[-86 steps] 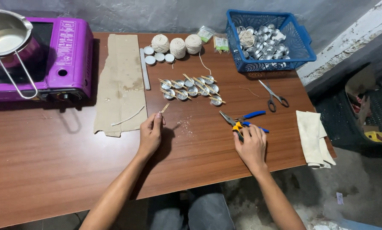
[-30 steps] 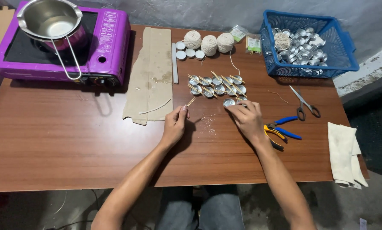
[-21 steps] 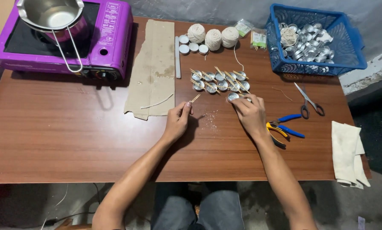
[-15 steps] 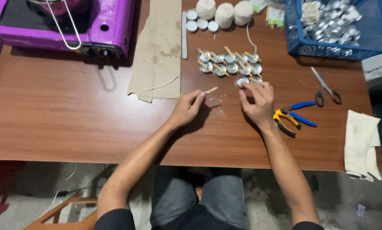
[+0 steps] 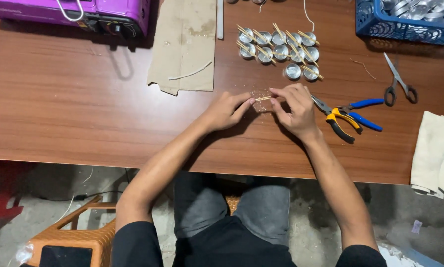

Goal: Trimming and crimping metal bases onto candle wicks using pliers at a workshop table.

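While both hands pinched it, left hand (image 5: 227,110) and right hand (image 5: 292,106) at opposite ends, the wooden stick (image 5: 263,98) looked light, thin, snappable; each grip closed on it.

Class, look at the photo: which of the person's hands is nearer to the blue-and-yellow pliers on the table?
The right hand. It sits just beside the pliers, almost touching their nose, while the left hand lies farther off, beyond the small stick both hands pinch.
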